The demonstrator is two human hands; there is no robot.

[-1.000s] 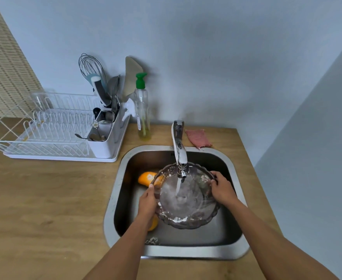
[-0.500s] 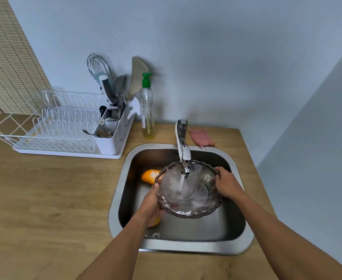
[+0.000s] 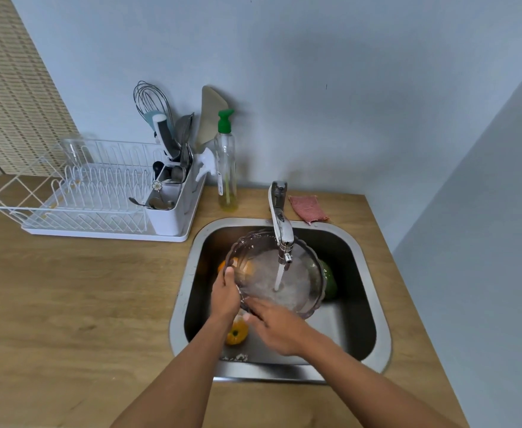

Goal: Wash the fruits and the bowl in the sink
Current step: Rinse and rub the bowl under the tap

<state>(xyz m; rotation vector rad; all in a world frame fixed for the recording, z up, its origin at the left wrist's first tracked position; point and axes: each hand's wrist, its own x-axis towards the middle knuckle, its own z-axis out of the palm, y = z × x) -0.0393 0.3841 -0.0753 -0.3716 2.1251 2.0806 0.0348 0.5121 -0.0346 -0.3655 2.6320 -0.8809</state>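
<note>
Head view: the scalloped glass bowl is held up over the middle of the sink, mouth up, right under the faucet that sits on the sink's back rim. A water stream is pouring straight into it and there's water pooled inside. The left hand has the bowl by the edge on the sink's left side: thumb hooked over the rim, and the other fingers are curled under the glass where I can't really see them. The right hand is at the bowl's edge nearest the sink's front rim, fingers stretched out fairly straight and close together, lying against the glass. It's motion-blurred, so no finer detail than that. The fruit is down in the basin: an orange fruit on the sink's left side, partly seen through the glass, a yellow-orange fruit in the front-left part of the basin just beside the left wrist, and a green fruit on the right side, peeking out behind the bowl. Just behind the sink's back rim there's a dish soap bottle with a green pump and a pink cloth. Left of the sink, on the wooden countertop, sits a white dish rack with a utensil caddy – whisk sticking up out of it.
</note>
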